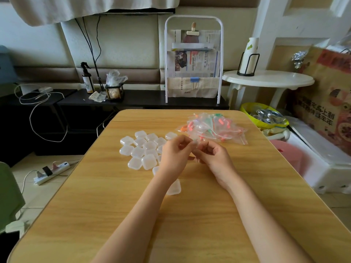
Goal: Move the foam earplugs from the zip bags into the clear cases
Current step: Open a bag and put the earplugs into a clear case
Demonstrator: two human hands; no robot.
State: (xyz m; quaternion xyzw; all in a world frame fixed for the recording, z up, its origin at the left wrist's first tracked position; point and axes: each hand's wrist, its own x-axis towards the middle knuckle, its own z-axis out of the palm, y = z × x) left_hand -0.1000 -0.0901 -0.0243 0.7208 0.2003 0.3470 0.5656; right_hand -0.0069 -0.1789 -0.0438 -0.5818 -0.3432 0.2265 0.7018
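1. Both my hands meet at the centre of the frame. My left hand (pixel 175 152) and right hand (pixel 212 156) have fingers curled in, pinching something small and clear between them.
2. It looks like a single zip bag (pixel 195 144), though it's blurred and I can't tell whether an earplug is inside it.
3. My read: I'm at the opening step, working the seal apart.
4. The bag pile (pixel 212 128) lies just beyond my hands, upper right of centre on the table (pixel 95 215), orange and green plugs showing through the plastic.
5. The cases (pixel 141 149) cluster left of centre, lids seemingly closed; one case (pixel 174 187) sits alone lower down, partly under my left wrist.
6. Next, I'd say: part the seal, get the plugs out, then pop a case open. That lone case is nearest.
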